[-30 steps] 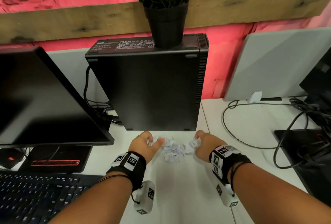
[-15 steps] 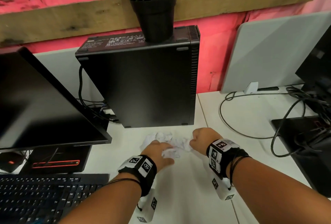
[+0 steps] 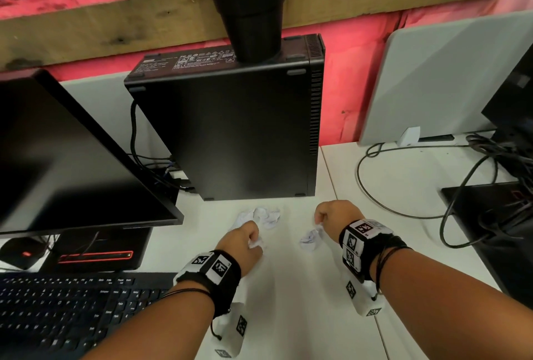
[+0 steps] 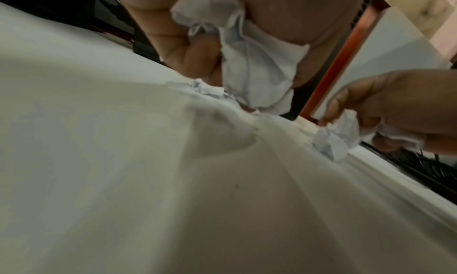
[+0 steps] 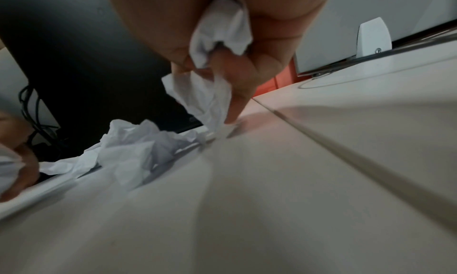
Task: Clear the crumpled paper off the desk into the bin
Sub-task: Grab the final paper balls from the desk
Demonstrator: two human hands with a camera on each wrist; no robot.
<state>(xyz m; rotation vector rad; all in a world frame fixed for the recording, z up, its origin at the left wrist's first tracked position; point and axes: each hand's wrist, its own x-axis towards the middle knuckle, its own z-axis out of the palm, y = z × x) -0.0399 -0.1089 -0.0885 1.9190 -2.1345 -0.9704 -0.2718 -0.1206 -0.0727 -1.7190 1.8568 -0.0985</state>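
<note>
Now both hands, left hand and right hand, clutch crumpled paper; wads shapeless.

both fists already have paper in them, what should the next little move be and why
Probably reach the left hand forward to gather the loose crumpled paper lying in front of the computer tower. Both it and the right hand grip paper wads, but that clump and a smaller wad beside the right hand are on the desk, and no bin is in view.
</note>
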